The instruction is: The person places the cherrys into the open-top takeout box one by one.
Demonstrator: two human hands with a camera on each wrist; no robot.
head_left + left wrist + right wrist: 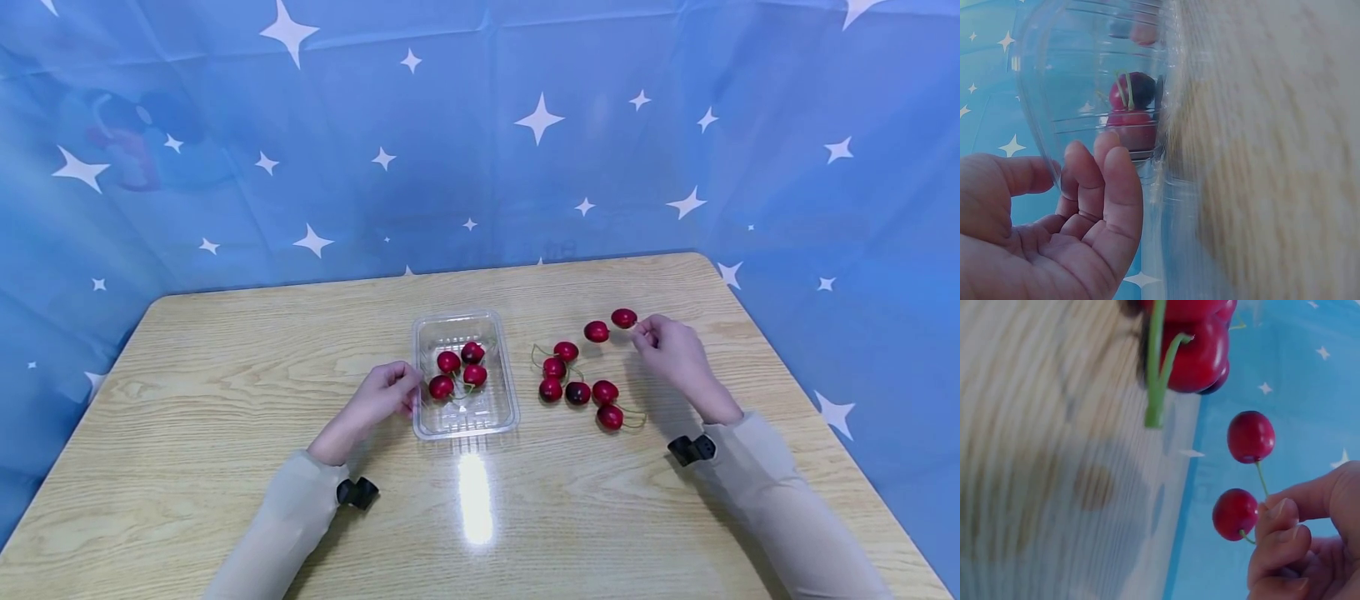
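Note:
A clear plastic container (489, 417) stands on the table with several red cherries (474, 376) in it, their green stems attached. My left hand (386, 390) grips its left rim, thumb at the edge and fingers curled against the outer wall in the left wrist view. My right hand (672, 348) pinches the thin green stems of a pair of cherries (1251, 437) between thumb and fingertips. Both fruits hang out beyond the fingers, above the tabletop. Nearer the container lies a loose group of cherries (554, 368), some dark, several with stems.
The light wood table (262, 367) ends at a blue curtain with white stars (465, 125) behind it. Between the container and my right hand lie the loose cherries, the nearest pair of them (610, 417) toward the front. Black wrist cameras (692, 451) sit at both sleeves.

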